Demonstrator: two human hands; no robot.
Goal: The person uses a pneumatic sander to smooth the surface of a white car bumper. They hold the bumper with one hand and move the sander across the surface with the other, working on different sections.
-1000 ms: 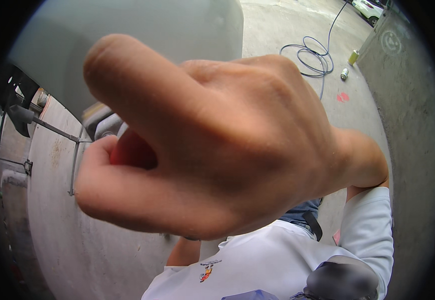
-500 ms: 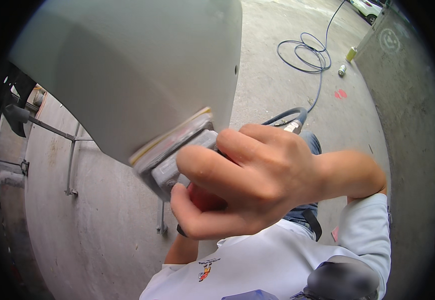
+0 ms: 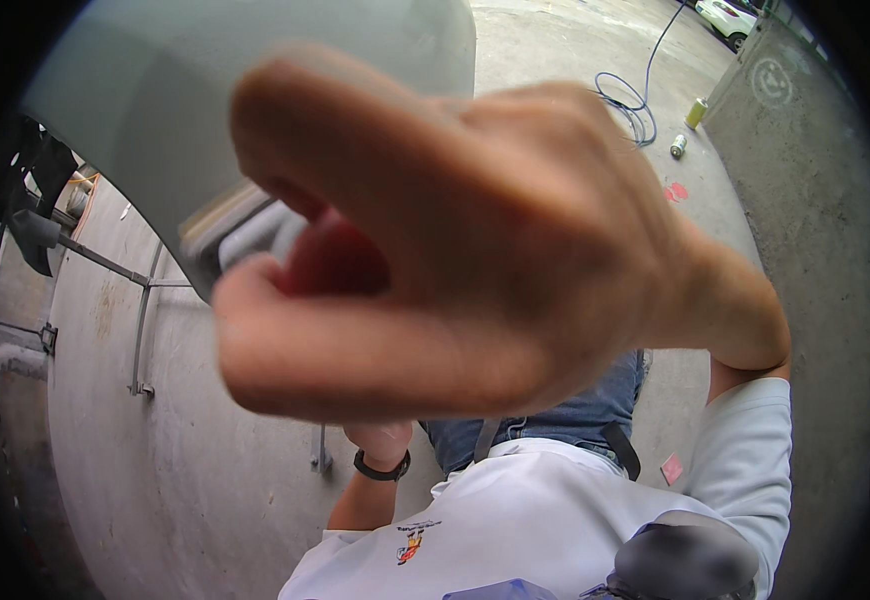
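My right hand [image 3: 475, 260] is large in the picture, close to the camera, its fingers closed around an air sander. The sander's red body [image 3: 335, 258] shows between thumb and fingers. Beyond them its grey head and flat pad [image 3: 245, 230] meet the lower part of a smooth grey-green panel [image 3: 155, 100]; whether the pad touches cannot be told. My left hand [image 3: 380, 440], with a dark band at the wrist, is low behind the right one, and its fingers are hidden.
The panel rests by a metal stand [image 3: 142, 330] on the left. A blue hose [image 3: 640, 100] loops on the concrete floor, near a yellow-green can [image 3: 696, 112] and a silver can [image 3: 678, 145]. A concrete wall [image 3: 815, 180] rises at right; a white car [image 3: 727, 20] stands far off.
My right hand has moved closer to the camera and to the upper left, carrying the sander left along the panel's lower edge. It hides more of the panel and hose now.
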